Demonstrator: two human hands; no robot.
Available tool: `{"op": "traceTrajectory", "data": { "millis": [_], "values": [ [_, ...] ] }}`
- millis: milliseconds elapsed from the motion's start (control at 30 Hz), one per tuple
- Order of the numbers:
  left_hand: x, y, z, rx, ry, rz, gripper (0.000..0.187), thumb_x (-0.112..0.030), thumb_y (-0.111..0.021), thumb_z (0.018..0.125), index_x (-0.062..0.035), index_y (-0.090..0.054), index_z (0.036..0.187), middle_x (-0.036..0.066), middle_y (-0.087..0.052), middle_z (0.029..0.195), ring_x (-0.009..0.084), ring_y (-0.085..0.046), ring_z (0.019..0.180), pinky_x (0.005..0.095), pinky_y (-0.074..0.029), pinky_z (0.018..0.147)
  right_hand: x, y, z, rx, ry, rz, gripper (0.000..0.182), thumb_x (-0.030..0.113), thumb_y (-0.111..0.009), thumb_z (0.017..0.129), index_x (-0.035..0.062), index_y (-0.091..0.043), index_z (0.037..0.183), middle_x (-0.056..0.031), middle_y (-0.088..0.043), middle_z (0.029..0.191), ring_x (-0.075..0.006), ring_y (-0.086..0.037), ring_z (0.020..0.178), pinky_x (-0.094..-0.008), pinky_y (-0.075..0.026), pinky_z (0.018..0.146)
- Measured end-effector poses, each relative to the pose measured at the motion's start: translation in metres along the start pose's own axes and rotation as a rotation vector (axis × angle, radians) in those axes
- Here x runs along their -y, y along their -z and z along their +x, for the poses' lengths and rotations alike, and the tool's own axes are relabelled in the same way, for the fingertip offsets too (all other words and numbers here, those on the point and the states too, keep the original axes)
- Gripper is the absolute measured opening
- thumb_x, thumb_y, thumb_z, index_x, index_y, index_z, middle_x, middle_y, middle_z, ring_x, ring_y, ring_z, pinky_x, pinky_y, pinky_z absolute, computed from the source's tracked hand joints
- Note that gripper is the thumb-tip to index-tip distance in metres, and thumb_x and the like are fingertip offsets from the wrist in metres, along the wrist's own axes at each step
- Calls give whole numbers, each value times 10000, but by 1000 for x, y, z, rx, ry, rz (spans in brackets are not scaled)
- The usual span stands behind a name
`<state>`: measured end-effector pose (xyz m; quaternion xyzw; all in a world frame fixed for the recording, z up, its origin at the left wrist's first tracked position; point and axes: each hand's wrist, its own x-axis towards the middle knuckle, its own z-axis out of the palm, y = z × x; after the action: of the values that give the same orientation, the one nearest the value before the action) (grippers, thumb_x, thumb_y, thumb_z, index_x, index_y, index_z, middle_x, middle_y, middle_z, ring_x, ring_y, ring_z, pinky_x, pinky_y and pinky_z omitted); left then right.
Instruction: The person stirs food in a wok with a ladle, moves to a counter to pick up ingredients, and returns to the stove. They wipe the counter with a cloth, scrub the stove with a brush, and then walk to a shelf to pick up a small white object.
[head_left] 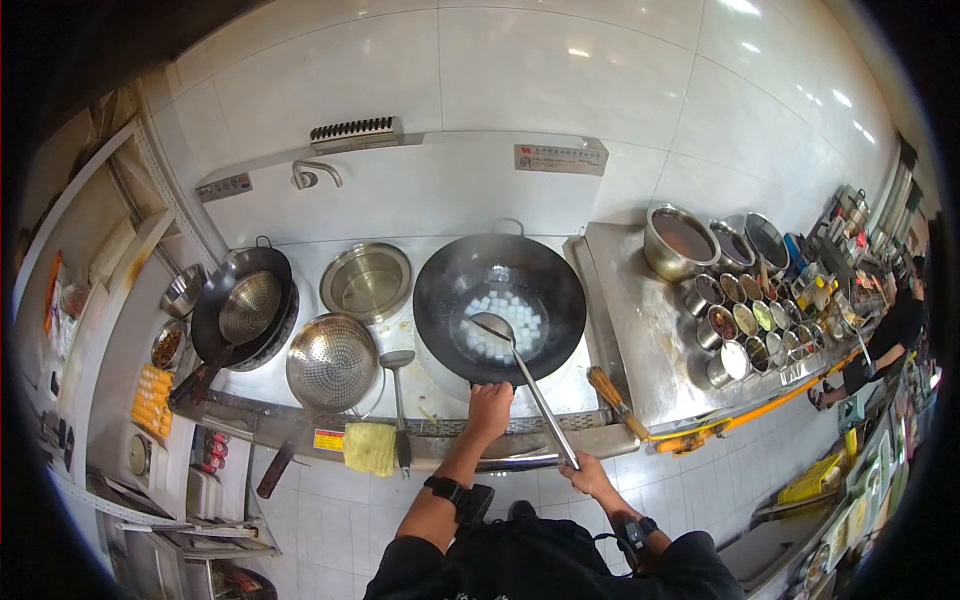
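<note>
A large dark wok [450, 285] sits on the stove in front of me. White cubes, which look like tofu, lie in liquid [510, 310] at its bottom. My left hand [490, 408] is closed around the wok's near edge, where its handle is mostly hidden. In my right hand [590, 476] is the long handle of a ladle [540, 400]. The ladle's bowl rests in the wok, over the white cubes.
Left of the wok are a perforated strainer [333, 360], a metal pot [366, 283], a spatula [398, 385] and another wok [215, 310]. A yellow cloth [370, 448] hangs at the front edge. Seasoning containers [745, 320] and a brush [617, 400] are right; a person [890, 330] stands far right.
</note>
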<state>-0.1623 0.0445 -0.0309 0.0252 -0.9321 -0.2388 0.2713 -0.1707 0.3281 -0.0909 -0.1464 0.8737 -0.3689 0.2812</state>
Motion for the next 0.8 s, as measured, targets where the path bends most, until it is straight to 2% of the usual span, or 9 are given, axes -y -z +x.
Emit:
{"op": "traceTrajectory", "data": {
  "millis": [133, 233, 433, 467, 567, 667, 800],
  "values": [
    [1, -1, 0, 27, 15, 10, 96, -114, -588, 805, -85, -502, 774, 72, -581, 720, 290, -560, 750, 437, -368, 695, 9, 2, -5, 14, -21, -18, 319, 295, -660, 790, 43, -627, 983, -230, -645, 890, -383, -618, 904, -424, -476, 791],
    [3, -4, 1, 50, 18, 38, 90, -120, -577, 818, -81, -504, 781, 77, -591, 729, 292, -565, 760, 441, -368, 700, 14, 2, -9, -29, 48, -19, 307, 286, -658, 793, 32, -617, 961, -227, -640, 842, -383, -629, 826, -430, -484, 743],
    [2, -1, 2, 32, 9, 15, 96, -107, -597, 808, -79, -507, 789, 84, -593, 729, 301, -562, 752, 442, -368, 697, 26, 6, -14, 18, 21, 94, 266, 242, -664, 796, 12, -591, 908, -175, -616, 707, -289, -620, 631, -398, -484, 612],
    [1, -1, 2, 17, 5, 6, 112, -100, -609, 798, -79, -500, 784, 83, -586, 720, 305, -559, 744, 442, -367, 692, 28, 5, -16, -39, 90, 113, 259, 230, -671, 793, 14, -587, 910, -145, -596, 643, -243, -600, 558, -379, -475, 559],
    [2, -2, 1, 12, 6, 10, 126, -95, -620, 790, -77, -496, 775, 85, -579, 711, 310, -556, 736, 442, -368, 689, 31, 6, -17, 25, 9, 169, 248, 225, -665, 799, 20, -578, 910, -120, -564, 584, -225, -568, 478, -371, -456, 505],
    [2, -2, 1, 44, 16, 9, 110, -109, -604, 802, -81, -500, 786, 84, -591, 726, 302, -559, 748, 442, -368, 696, 48, 11, -27, 33, -5, 201, 219, 209, -649, 812, 21, -566, 889, -90, -534, 542, -197, -543, 433, -352, -432, 457],
    [0, 0, 0, 37, 11, 11, 105, -113, -600, 805, -84, -500, 789, 83, -596, 732, 300, -559, 758, 442, -368, 700, 36, 6, -22, 26, 25, 172, 207, 196, -640, 817, 21, -552, 883, -76, -528, 537, -182, -540, 431, -341, -428, 440]
  ]
}}
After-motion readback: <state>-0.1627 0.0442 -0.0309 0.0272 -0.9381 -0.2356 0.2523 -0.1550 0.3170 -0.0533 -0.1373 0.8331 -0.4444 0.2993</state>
